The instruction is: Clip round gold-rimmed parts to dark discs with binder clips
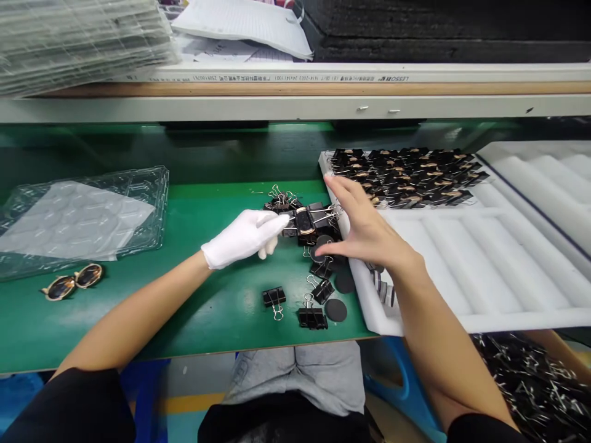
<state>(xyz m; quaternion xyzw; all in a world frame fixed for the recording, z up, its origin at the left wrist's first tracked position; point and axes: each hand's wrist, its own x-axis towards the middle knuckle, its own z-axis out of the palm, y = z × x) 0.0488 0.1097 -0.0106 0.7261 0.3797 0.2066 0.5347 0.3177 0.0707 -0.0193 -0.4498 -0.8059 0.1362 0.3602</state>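
Observation:
My left hand [247, 237], in a white glove, pinches a black binder clip [290, 226] over the green table. That clip adjoins a small dark piece with tan edges [305, 220], and another black binder clip [319, 214] is on its far side, wire handles pointing right. My bare right hand [364, 231] is open beside those handles, thumb and fingers spread; whether a fingertip touches them I cannot tell. Below lie loose binder clips [313, 318] and dark round discs [335, 310]. One binder clip [274, 297] lies apart from the others.
A white foam tray [369, 301] on the right has rows of clipped pieces [406, 175] at its back. Clear plastic trays [159, 215] and sunglasses [74, 282] lie left. A shelf edge [295, 109] crosses behind. Many clips [530, 381] fill the lower right.

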